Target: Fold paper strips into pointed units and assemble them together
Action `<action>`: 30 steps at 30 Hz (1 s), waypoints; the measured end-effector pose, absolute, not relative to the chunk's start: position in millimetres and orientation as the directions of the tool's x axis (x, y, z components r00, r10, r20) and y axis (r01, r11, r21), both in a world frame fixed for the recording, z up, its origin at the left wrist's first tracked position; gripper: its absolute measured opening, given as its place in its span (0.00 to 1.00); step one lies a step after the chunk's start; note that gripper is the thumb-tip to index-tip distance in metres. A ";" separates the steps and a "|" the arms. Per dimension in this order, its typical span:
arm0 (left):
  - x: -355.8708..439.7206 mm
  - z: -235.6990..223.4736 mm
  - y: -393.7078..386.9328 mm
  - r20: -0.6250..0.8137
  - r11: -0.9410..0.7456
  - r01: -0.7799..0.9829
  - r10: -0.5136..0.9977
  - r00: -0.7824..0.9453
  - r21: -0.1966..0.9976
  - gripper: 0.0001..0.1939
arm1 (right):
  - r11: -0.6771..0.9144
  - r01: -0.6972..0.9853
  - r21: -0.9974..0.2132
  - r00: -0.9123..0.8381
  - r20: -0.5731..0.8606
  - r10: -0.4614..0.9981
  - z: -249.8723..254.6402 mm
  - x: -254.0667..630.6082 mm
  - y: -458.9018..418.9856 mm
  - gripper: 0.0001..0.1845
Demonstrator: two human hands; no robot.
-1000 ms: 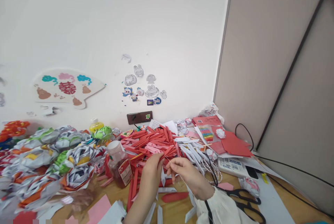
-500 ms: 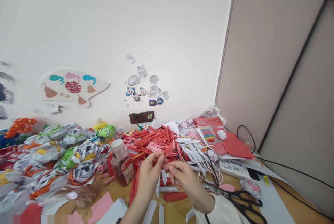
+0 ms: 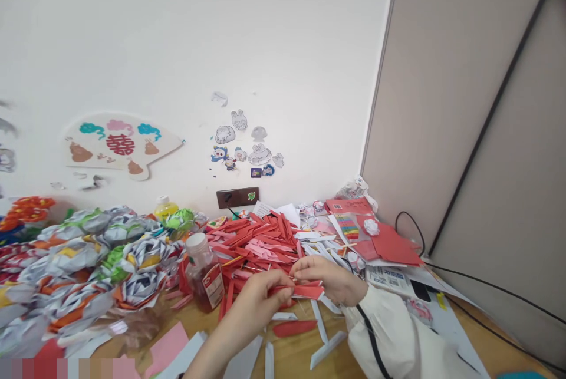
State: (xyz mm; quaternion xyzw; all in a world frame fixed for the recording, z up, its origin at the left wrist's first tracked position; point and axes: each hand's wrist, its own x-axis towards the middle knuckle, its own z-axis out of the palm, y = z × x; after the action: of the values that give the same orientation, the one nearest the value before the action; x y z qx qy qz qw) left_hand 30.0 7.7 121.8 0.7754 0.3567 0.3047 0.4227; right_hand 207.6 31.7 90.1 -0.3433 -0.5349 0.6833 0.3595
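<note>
My left hand (image 3: 269,295) is pinched on a folded red paper strip (image 3: 308,290) that points to the right, its pale end beneath my right hand. My right hand (image 3: 329,277) is closed just above the strip, thumb and fingertips meeting near my left fingertips. Something thin seems to be between them, too fine to make out. Behind both hands lies a heap of red and pink folded strips (image 3: 260,243). White folded strips (image 3: 328,351) and a flat red piece (image 3: 295,328) lie on the wooden table in front.
A lidded jar of dark red liquid (image 3: 204,273) stands left of my hands. Crumpled paper flowers (image 3: 92,249) fill the left side. Red paper sheets (image 3: 393,243), a white box (image 3: 387,280) and cables (image 3: 486,282) lie at the right. A wall stands behind.
My right hand has risen and turned over the strip. The red strip, upright before, now points right in my left hand. My sleeve now covers the scissors at the right.
</note>
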 end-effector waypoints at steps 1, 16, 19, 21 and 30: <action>31.5 119.4 6.7 0.174 -0.418 0.346 0.812 0.557 0.840 0.05 | -0.148 -0.090 -0.985 -0.503 -0.083 0.860 97.6 208.2 33.3 0.09; 33.4 110.1 16.0 0.399 -0.464 0.402 0.886 0.237 0.790 0.08 | 0.372 0.429 -0.823 -0.189 0.321 0.928 114.4 172.4 -13.2 0.05; 31.9 112.2 16.3 0.413 -0.440 0.320 0.898 0.151 0.839 0.06 | 0.290 0.356 -0.889 -0.076 0.281 0.957 93.9 171.0 -17.1 0.03; 32.1 112.0 16.7 0.383 -0.405 0.224 0.913 0.138 0.886 0.05 | 0.256 0.272 -0.928 -0.035 0.256 0.966 82.7 171.7 -17.0 0.08; 35.0 113.3 16.6 0.151 -0.122 -0.128 0.956 0.252 0.984 0.11 | 0.227 0.142 -0.963 -0.014 0.227 0.974 88.5 186.2 -20.4 0.17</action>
State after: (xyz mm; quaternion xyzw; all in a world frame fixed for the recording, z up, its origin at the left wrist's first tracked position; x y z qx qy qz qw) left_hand 35.0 16.6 113.3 0.5662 0.3657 0.4903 0.5524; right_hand 186.2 -20.4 88.5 -0.4744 -0.5880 0.4018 0.5175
